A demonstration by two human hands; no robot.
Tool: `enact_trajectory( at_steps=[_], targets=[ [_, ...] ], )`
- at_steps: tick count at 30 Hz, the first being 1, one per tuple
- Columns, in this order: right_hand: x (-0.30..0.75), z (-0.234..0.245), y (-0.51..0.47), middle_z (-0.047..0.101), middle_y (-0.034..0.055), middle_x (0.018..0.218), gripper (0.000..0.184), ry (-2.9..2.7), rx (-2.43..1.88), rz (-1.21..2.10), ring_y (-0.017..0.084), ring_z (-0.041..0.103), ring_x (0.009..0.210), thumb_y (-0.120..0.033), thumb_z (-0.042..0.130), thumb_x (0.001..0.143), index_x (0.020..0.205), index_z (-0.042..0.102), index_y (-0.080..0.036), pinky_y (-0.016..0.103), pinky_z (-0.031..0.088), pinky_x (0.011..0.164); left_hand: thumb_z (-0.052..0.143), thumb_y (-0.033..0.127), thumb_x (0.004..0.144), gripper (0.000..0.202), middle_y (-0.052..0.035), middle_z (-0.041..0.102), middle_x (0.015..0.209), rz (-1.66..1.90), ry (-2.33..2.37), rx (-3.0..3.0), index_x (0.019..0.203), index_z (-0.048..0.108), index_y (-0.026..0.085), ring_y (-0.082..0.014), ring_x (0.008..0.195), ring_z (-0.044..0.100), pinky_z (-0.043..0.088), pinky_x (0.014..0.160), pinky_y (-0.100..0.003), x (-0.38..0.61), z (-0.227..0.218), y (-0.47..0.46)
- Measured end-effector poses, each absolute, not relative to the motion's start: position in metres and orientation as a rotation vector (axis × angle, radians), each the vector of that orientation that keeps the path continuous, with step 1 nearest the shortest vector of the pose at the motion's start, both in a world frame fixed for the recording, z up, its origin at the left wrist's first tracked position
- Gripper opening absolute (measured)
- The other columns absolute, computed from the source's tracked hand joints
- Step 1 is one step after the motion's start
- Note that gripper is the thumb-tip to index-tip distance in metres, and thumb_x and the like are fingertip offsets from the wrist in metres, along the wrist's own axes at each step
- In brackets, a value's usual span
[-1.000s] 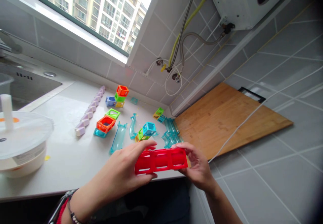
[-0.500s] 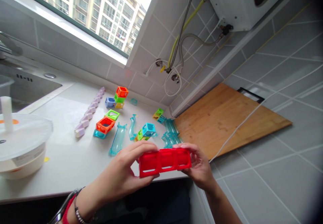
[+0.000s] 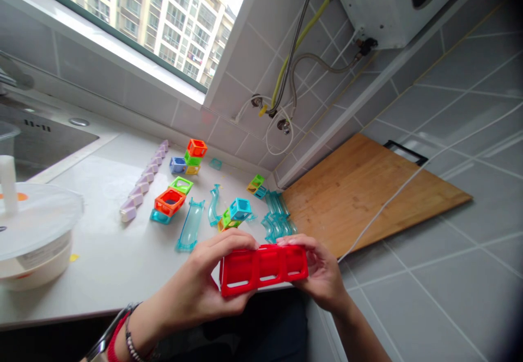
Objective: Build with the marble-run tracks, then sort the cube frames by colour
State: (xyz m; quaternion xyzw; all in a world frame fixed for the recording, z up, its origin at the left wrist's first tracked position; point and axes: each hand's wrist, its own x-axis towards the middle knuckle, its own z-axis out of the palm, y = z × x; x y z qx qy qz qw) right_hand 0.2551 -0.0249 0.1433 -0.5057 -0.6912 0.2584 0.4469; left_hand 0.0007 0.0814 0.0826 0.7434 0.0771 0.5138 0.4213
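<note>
A white table (image 3: 102, 264) runs from a steel sink (image 3: 57, 147) to a wooden board (image 3: 368, 182) beside grey wall tiles (image 3: 457, 258), with a window (image 3: 163, 19) and hoses (image 3: 304, 38) above. At the table's front edge, the left hand (image 3: 210, 272) and right hand (image 3: 324, 275) hold 1 red block frame (image 3: 267, 268), fingers clamped on its 2 ends. Coloured cubes (image 3: 168, 203) and teal tracks (image 3: 190, 226) lie beyond.

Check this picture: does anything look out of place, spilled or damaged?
Toy blocks look unusual on a counter beside a sink. A small yellow scrap lies by the lidded bowl, apart from the blocks, too small to identify. No clear damage shows.
</note>
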Motion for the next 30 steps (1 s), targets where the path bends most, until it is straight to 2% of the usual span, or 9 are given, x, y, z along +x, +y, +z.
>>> enact_trajectory(
  at_steps=[11,15,19,23,25,27,29,30],
  targets=[
    [0.257,0.144,-0.027,0.074,0.0086,0.126,0.051,-1.736,-1.277,0.662,0.027,0.07,0.12,-0.025,0.088,0.083,0.129,0.069,-0.032,0.04,0.055,0.105,0.075,0.007,0.072,0.059,-0.006,0.073,0.117,1.327,0.115,1.854,0.127,0.058,0.025,-0.0214,0.109,0.072,0.06,0.094,-0.029,0.005,0.08,0.078],
    [0.26,0.145,-0.029,0.074,0.0092,0.122,0.053,-1.767,-1.314,0.667,0.028,0.071,0.115,-0.029,0.091,0.08,0.127,0.069,-0.03,0.04,0.056,0.103,0.075,0.008,0.07,0.058,-0.0057,0.074,0.114,1.357,0.138,1.795,0.123,0.061,0.024,-0.0208,0.102,0.073,0.06,0.089,-0.028,0.01,0.078,0.076],
    [0.265,0.143,-0.033,0.072,0.0089,0.121,0.057,-1.737,-1.377,0.646,0.027,0.072,0.109,-0.035,0.092,0.078,0.129,0.068,-0.029,0.039,0.058,0.098,0.076,0.012,0.072,0.052,-0.0068,0.074,0.113,1.212,0.202,1.64,0.121,0.061,0.023,-0.0225,0.101,0.075,0.062,0.086,-0.029,0.016,0.074,0.074],
    [0.273,0.143,-0.035,0.073,0.0095,0.121,0.067,-1.624,-1.444,0.676,0.026,0.074,0.106,-0.038,0.091,0.078,0.138,0.063,-0.029,0.036,0.061,0.093,0.079,0.024,0.081,0.045,-0.0085,0.073,0.118,0.997,0.252,1.467,0.122,0.06,0.022,-0.0235,0.103,0.075,0.063,0.087,-0.031,0.024,0.068,0.071],
    [0.279,0.148,-0.032,0.075,0.009,0.118,0.066,-1.584,-1.466,0.694,0.025,0.075,0.104,-0.036,0.09,0.08,0.139,0.062,-0.029,0.035,0.061,0.092,0.082,0.029,0.082,0.056,-0.0099,0.072,0.124,0.929,0.269,1.458,0.131,0.055,0.022,-0.0244,0.109,0.074,0.062,0.092,-0.033,0.03,0.064,0.07],
    [0.285,0.156,-0.025,0.076,0.0089,0.118,0.063,-1.56,-1.49,0.697,0.024,0.075,0.103,-0.036,0.089,0.081,0.138,0.063,-0.028,0.034,0.062,0.091,0.085,0.033,0.081,0.077,-0.0124,0.068,0.134,0.873,0.332,1.498,0.146,0.045,0.024,-0.0256,0.115,0.071,0.061,0.094,-0.036,0.035,0.06,0.07],
    [0.294,0.166,-0.015,0.076,0.0092,0.119,0.06,-1.543,-1.519,0.677,0.024,0.076,0.103,-0.036,0.088,0.082,0.136,0.064,-0.027,0.034,0.062,0.091,0.082,0.039,0.084,0.091,-0.015,0.064,0.138,0.833,0.457,1.567,0.158,0.031,0.025,-0.025,0.111,0.071,0.063,0.087,-0.036,0.038,0.056,0.07],
    [0.299,0.171,-0.007,0.076,0.0094,0.12,0.06,-1.539,-1.536,0.653,0.024,0.075,0.103,-0.036,0.088,0.082,0.136,0.064,-0.026,0.035,0.062,0.091,0.078,0.04,0.088,0.09,-0.0153,0.064,0.138,0.818,0.512,1.602,0.161,0.027,0.025,-0.0233,0.105,0.071,0.063,0.081,-0.034,0.039,0.054,0.071]
  ],
)
